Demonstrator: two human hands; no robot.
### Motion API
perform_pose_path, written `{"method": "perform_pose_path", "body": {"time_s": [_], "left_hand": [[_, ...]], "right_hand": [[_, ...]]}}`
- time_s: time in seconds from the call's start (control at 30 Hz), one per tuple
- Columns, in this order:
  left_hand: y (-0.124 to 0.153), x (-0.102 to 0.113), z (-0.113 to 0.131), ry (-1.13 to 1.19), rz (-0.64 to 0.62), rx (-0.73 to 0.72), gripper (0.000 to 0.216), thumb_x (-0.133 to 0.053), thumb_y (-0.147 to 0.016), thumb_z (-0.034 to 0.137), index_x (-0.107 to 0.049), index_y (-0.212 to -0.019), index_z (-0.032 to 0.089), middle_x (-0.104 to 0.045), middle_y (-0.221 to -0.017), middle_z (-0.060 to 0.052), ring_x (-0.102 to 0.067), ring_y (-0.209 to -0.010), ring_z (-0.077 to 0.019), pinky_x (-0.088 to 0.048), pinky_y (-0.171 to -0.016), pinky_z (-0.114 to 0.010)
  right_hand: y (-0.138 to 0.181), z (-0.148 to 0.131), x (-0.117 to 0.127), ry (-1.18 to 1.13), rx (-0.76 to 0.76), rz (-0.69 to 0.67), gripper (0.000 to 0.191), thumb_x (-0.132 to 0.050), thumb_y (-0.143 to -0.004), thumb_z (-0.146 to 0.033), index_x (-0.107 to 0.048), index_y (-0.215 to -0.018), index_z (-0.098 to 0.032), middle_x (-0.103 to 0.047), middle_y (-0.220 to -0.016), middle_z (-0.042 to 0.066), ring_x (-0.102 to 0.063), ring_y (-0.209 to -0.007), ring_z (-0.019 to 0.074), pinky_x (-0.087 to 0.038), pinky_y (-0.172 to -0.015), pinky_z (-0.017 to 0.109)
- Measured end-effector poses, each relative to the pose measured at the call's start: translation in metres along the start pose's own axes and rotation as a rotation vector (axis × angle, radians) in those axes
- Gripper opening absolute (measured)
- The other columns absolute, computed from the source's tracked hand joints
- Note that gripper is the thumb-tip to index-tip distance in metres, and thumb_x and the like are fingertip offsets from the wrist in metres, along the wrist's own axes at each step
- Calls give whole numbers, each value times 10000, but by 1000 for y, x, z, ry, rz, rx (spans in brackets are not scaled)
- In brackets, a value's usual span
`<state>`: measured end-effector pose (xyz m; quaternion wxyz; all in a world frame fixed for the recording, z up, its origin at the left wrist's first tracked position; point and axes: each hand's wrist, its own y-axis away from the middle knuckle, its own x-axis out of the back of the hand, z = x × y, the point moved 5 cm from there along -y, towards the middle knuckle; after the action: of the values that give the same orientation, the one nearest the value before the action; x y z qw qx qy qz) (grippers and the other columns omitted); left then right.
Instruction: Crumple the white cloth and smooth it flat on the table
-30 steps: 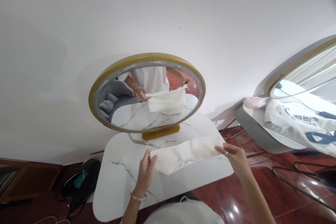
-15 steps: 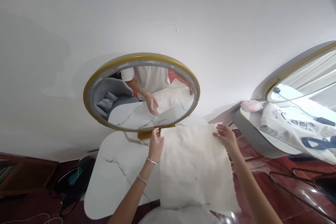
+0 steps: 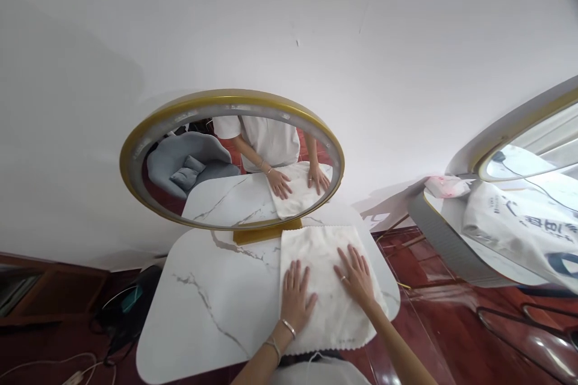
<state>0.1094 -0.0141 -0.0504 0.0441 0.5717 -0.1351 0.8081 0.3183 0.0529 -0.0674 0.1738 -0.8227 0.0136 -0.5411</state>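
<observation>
A white cloth (image 3: 327,313) with a zigzag-cut edge lies spread on the right part of the marble-patterned tabletop (image 3: 189,313). Its near edge reaches the front of the table by my lap. My left hand (image 3: 297,298) rests flat on the cloth's left side, fingers spread. Flat on its upper right part is my right hand (image 3: 356,277), fingers also apart, with a ring on one of them. Neither hand grips the fabric. Bracelets circle my left wrist.
Behind the cloth stands an oval gold-framed mirror (image 3: 232,96) on a gold base (image 3: 257,233), reflecting my arms and a grey chair. To the right, a second table (image 3: 436,240) carries a tissue pack (image 3: 447,186) and a printed white bag (image 3: 519,216). A black bag (image 3: 130,307) sits at left.
The cloth has come down from being held by its far corners and now lies flat on the table. Both hands have let go, moved nearer to me and pressed onto it.
</observation>
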Motion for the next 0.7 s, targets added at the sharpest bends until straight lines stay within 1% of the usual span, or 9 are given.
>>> {"method": "perform_pose_path", "body": {"time_s": [0.13, 0.2, 0.3, 0.37, 0.43, 0.5, 0.57, 0.63, 0.7], "left_hand": [[-13, -4, 11, 21, -5, -15, 665, -490, -875, 416, -259, -1471, 235, -156, -1567, -74, -132, -1437, -294, -226, -1130, -485], [-27, -9, 15, 27, -4, -2, 634, -488, -875, 441, -316, -1446, 225, -213, -1552, -96, -178, -1425, -298, -257, -1110, -493], [-61, -16, 17, 15, 28, 28, 476, -447, -900, 438, -485, -1302, 186, -331, -1495, -133, -286, -1382, -287, -327, -1063, -493], [-88, -18, 17, -1, 60, 16, 389, -436, -910, 393, -537, -1208, 165, -359, -1474, -137, -300, -1374, -274, -341, -1059, -473], [-115, -20, 16, -19, 80, 8, 427, -483, -883, 379, -511, -1240, 147, -324, -1490, -149, -253, -1395, -287, -330, -1070, -461], [-137, -22, 15, -39, 76, 20, 588, -553, -828, 409, -438, -1334, 133, -274, -1509, -173, -206, -1407, -326, -322, -1069, -472], [-157, -27, 15, -62, 57, 50, 725, -602, -777, 437, -372, -1399, 144, -264, -1508, -187, -208, -1395, -373, -317, -1055, -503], [-174, -32, 15, -87, 39, 88, 744, -617, -759, 427, -367, -1412, 172, -326, -1476, -184, -278, -1354, -401, -308, -1043, -531], [-190, -37, 13, -111, 29, 135, 676, -585, -789, 397, -392, -1402, 187, -423, -1409, -179, -387, -1281, -394, -309, -1032, -542]], "right_hand": [[-9, 14, 9, 44, 10, 55, 487, -409, -922, -484, -438, -1364, -283, -378, -1471, 101, -330, -1365, 275, -289, -1093, 518], [-19, 22, 11, 67, 28, 82, 456, -395, -932, -462, -474, -1328, -250, -403, -1454, 111, -334, -1362, 278, -275, -1098, 531], [-39, 31, 9, 71, 109, 70, 430, -372, -942, -434, -513, -1275, -199, -456, -1415, 119, -354, -1351, 268, -260, -1111, 521], [-53, 35, 6, 72, 148, 40, 455, -369, -940, -454, -516, -1270, -177, -475, -1396, 124, -371, -1339, 261, -280, -1108, 492], [-66, 39, 3, 98, 140, 19, 501, -373, -933, -490, -486, -1315, -186, -458, -1406, 124, -362, -1341, 266, -304, -1092, 483], [-77, 42, -1, 143, 126, 13, 526, -381, -925, -510, -445, -1364, -229, -424, -1428, 119, -335, -1353, 280, -305, -1081, 500], [-89, 43, -4, 183, 136, 10, 525, -394, -917, -516, -424, -1384, -279, -412, -1426, 113, -321, -1355, 291, -287, -1080, 527], [-104, 46, -8, 202, 149, 8, 516, -403, -913, -515, -423, -1385, -306, -440, -1390, 110, -333, -1342, 293, -266, -1082, 549], [-121, 48, -12, 204, 155, -1, 506, -400, -916, -502, -431, -1381, -304, -472, -1348, 112, -352, -1324, 289, -252, -1086, 555]]}}
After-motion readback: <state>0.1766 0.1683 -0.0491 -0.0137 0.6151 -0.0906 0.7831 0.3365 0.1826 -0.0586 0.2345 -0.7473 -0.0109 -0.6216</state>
